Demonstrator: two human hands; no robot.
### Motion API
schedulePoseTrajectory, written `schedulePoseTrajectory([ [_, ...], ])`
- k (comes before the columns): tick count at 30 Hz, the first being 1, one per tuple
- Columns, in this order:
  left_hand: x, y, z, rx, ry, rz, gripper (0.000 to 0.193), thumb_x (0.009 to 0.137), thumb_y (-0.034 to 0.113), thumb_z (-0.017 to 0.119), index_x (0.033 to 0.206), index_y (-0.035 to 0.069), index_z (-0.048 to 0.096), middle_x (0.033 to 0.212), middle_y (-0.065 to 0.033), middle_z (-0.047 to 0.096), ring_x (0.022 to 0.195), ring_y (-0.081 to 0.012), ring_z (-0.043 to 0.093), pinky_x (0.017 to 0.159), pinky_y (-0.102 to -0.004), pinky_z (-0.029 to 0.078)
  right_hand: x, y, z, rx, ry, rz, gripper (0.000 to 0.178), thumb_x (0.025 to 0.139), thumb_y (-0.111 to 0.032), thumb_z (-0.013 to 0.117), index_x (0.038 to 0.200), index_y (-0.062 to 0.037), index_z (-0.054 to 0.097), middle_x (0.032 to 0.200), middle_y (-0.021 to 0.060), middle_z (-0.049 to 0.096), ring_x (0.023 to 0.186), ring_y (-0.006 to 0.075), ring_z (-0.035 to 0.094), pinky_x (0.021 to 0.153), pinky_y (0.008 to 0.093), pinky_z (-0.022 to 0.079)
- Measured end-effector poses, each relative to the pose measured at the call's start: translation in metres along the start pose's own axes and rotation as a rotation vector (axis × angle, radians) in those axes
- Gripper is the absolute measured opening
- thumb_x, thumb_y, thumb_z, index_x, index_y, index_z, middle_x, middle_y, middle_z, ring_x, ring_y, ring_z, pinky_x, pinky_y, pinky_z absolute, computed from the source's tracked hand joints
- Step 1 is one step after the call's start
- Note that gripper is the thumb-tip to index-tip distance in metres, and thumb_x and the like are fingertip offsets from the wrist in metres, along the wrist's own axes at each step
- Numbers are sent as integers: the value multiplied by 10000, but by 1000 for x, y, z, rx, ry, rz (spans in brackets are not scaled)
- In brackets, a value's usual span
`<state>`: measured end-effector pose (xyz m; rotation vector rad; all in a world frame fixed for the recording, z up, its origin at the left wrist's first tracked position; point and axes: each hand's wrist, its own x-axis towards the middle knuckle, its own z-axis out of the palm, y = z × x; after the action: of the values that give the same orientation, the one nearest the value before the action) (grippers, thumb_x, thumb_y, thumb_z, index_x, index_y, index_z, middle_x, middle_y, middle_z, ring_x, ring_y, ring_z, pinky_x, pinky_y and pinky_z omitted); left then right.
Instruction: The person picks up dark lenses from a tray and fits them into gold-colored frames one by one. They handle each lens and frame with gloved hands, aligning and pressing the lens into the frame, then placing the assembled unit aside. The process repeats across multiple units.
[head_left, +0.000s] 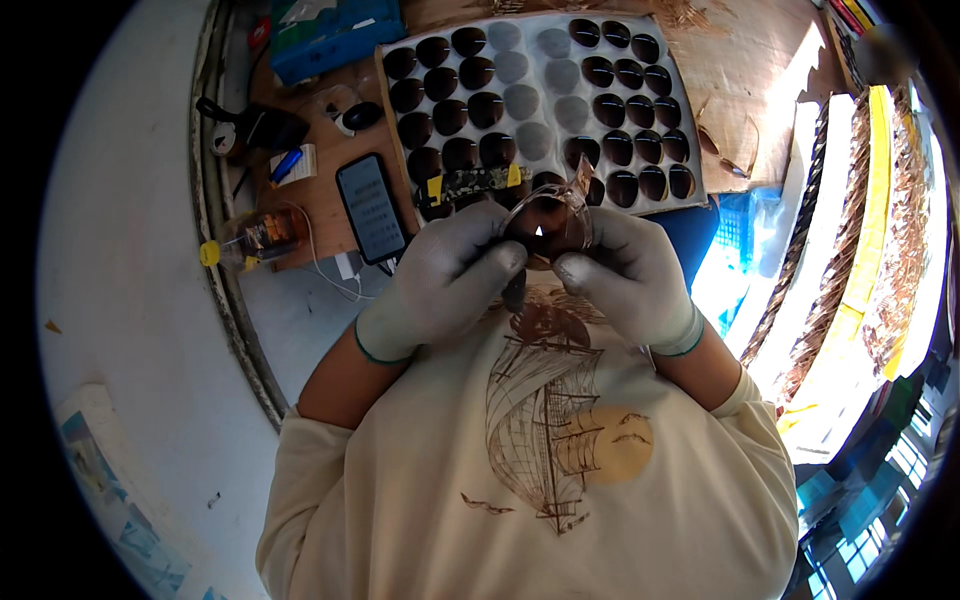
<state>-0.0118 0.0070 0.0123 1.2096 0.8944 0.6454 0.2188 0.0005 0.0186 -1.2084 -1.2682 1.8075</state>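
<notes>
Workbench (300, 200) cluttered: lens tray (545, 85), phone (371, 207) | both gloved hands (545, 265) pinch sunglasses (548, 215)

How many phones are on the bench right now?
1. A single dark phone lies screen-up on the wooden bench, left of the white lens tray and just beyond the left hand. Others could be hidden under the clutter at the far left.
</notes>
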Motion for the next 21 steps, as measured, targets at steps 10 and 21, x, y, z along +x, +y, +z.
schedulePoseTrajectory([
  [10, -3, 4, 20, 335, 124, 273, 213, 972, 84, 570, 1141, -47, 573, 736, -84, 667, 631, -111, 633, 593, -276, 505, 10, 14, -5, 193, -48, -22, 193, 943, -139, 669, 996, 47, 665, 818, -6, 643, 739, 51, 546, 657, 243, 470],
  [21, 4, 6, 30, 487, 248, 276, 409, 952, 34, 549, 1328, -83, 435, 873, -186, 695, 725, -253, 728, 655, -347, 574, 3, 2, 5, -411, 235, -229, 256, 872, -156, 737, 763, -3, 563, 661, 91, 530, 579, 147, 495, 547, 294, 429],
])
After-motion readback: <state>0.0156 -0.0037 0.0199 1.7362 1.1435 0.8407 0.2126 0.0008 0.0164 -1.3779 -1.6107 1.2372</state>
